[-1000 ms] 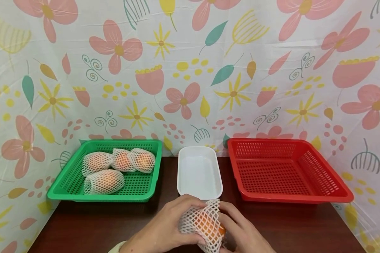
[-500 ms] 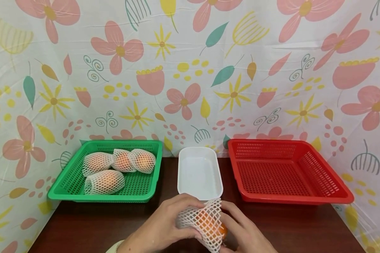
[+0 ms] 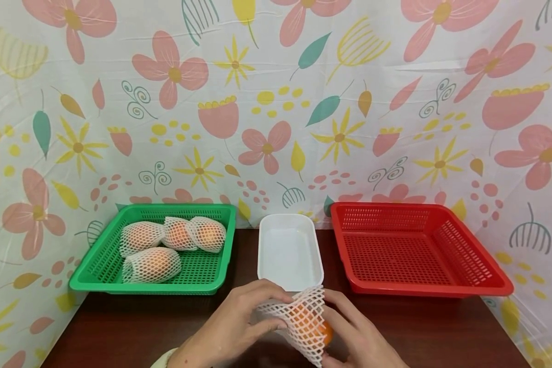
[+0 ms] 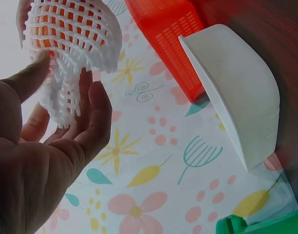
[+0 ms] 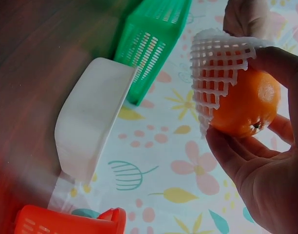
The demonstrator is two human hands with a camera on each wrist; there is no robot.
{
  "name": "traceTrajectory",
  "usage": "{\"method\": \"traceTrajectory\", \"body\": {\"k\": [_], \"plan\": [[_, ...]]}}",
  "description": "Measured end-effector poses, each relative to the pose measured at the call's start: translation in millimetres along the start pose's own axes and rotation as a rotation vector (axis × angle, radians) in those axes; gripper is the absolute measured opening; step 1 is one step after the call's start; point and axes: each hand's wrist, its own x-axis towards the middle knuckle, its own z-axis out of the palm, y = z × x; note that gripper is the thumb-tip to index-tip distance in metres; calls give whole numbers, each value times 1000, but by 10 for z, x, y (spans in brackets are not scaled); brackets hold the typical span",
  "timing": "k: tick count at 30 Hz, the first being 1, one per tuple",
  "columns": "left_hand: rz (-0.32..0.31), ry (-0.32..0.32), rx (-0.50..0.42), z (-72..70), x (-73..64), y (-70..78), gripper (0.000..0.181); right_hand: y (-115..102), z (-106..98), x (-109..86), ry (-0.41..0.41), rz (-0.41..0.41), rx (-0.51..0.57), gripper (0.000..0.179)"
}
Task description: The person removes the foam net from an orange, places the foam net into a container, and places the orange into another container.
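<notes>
Being held at the near side of the tray point(image 3: 290, 250), the orange point(image 5: 249, 105) is partly inside its net point(image 3: 303, 317), bare end toward the right hand point(image 3: 360, 332), which curls round it; the left hand point(image 3: 236, 321), half closed, pinches the net from the opposite side

I can see the left hand point(image 3: 236, 322) has eased slightly toward the bench's point(image 3: 142, 332) left edge, its thumb shifting up, away from the near edge. The white foam net point(image 3: 303, 321) has narrowed on that side, and slightly more of the orange fruit point(image 5: 249, 105) pokes out bare by the right hand point(image 3: 359, 332).
</notes>
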Motion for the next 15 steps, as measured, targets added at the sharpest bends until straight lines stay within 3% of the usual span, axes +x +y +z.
{"method": "traceTrajectory", "body": {"k": [12, 15], "plan": [[-58, 42, 7, -30, 2, 22, 27, 12, -40, -8, 0, 17, -49, 82], [-51, 49, 23, -35, 5, 22, 27, 8, -53, -6, 1, 23, -47, 67]]}}
